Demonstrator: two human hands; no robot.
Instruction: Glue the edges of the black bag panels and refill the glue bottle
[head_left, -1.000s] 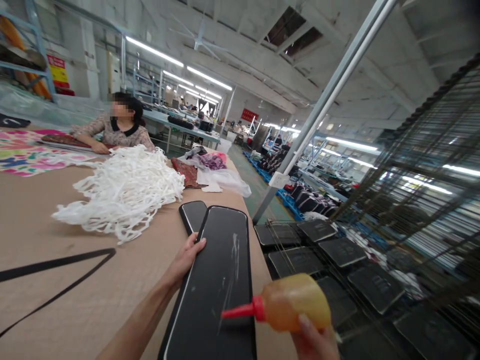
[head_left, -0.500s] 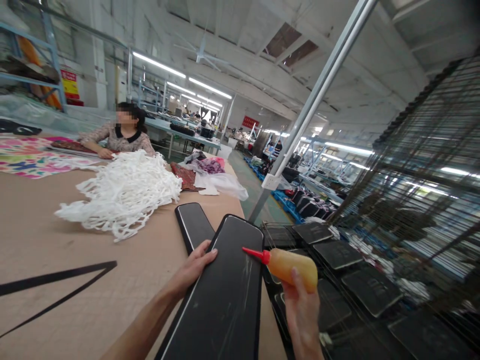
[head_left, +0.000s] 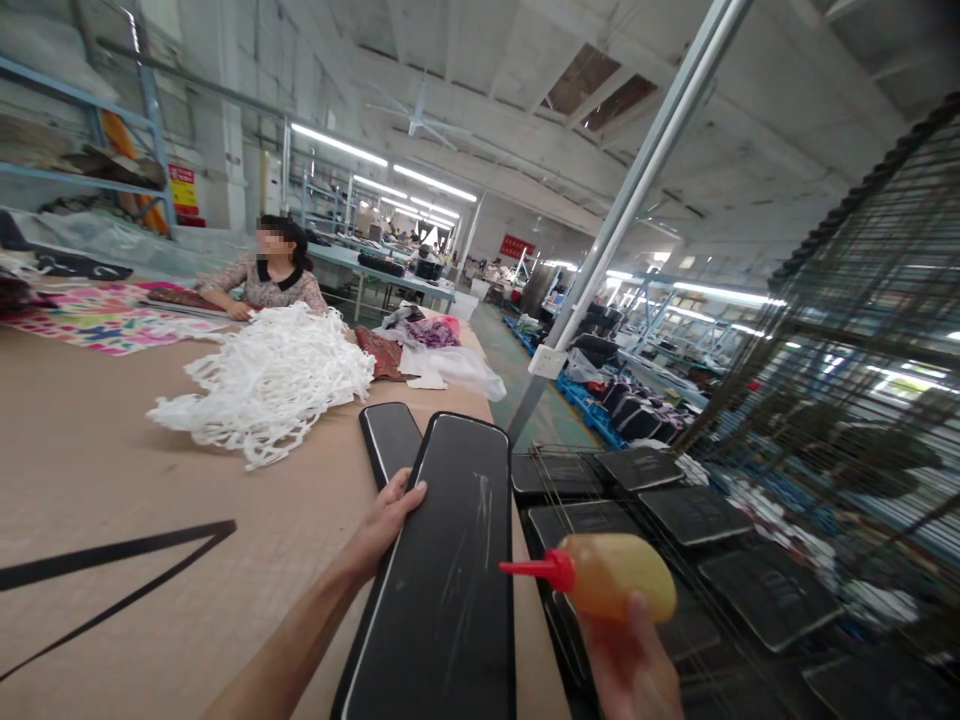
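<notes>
My left hand (head_left: 390, 515) is closed on the left edge of a long black panel (head_left: 442, 590) with rounded corners and a pale line along its rim. Pale streaks mark the panel's face. A second black panel (head_left: 390, 440) lies partly beneath it on the table. In my right hand (head_left: 634, 660) is a squeeze bottle (head_left: 619, 575) of amber liquid, held on its side, its red nozzle pointing left. The nozzle tip is over the panel's right edge; whether it touches cannot be told.
A heap of white netted strips (head_left: 277, 370) lies on the brown-covered table (head_left: 135, 480), with a black strap (head_left: 135, 545) nearer me. A person (head_left: 277, 280) sits across the table. To the right, a rack (head_left: 720, 515) holds several black panels, and a metal post (head_left: 600, 270) rises behind.
My right hand has moved the bottle down and right, so its nozzle went from over the panel's upper face to its right edge. The held panel has swung slightly left.
</notes>
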